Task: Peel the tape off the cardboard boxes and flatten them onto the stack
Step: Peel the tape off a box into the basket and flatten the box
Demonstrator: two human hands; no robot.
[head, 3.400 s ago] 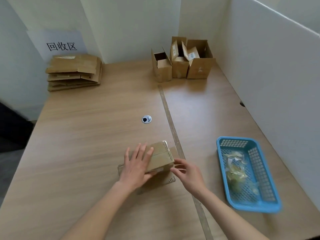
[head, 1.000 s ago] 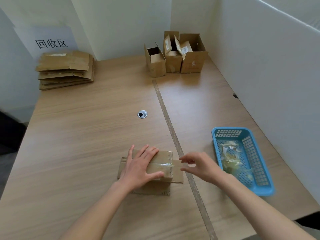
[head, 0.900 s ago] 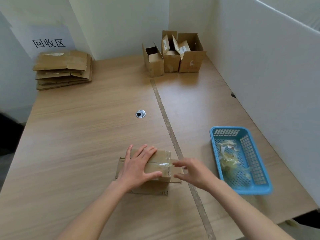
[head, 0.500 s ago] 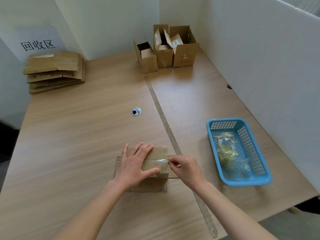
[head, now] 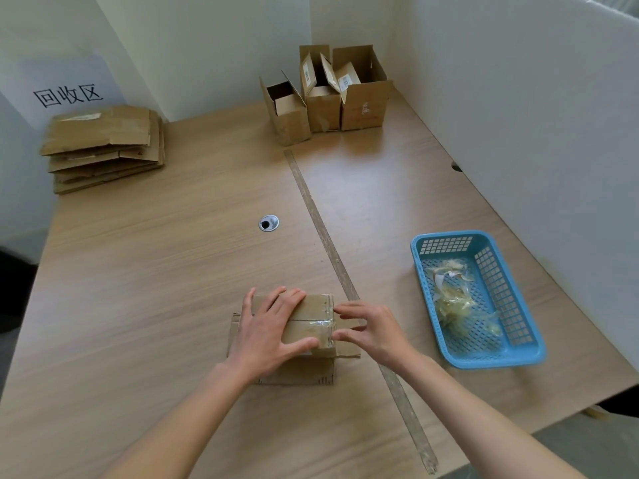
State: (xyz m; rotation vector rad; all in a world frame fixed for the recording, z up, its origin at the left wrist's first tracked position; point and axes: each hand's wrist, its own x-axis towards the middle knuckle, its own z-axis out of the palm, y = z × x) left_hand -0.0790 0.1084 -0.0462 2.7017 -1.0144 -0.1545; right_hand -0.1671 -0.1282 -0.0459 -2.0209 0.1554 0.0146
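The left hand (head: 268, 331) lies flat on top of the box (head: 304, 326), fingers spread and straight, thumb stretched along the near edge, pressing the box onto the worktop (head: 145, 271); this grip is released, not curled round anything. Just right of it, the right hand (head: 371, 331) meets the box's right end, fingers pointing left toward the clear tape (head: 320, 326) that runs across the top and over that end. Its fingertips (head: 340, 337) touch the taped edge, but whether this grip pinches the tape or only rests against it I cannot tell. Under the left palm the box's flaps spread out flat on the worktop, one to the left and one toward the person. Right of the right hand, well apart, sits a blue basket (head: 449, 240) holding crumpled tape scraps (head: 456, 299). A pale strip (head: 332, 257) on the worktop runs from beside the right wrist away toward the far wall. Beyond the left hand is a round metal grommet (head: 268, 223). Far ahead and slightly right of both hands, three open boxes (head: 325, 102) stand upright, side by side, against the wall. Far to the left, in the corner, lies the stack (head: 103, 146) of flattened cardboard, beneath a wall sign (head: 67, 95) with black characters.
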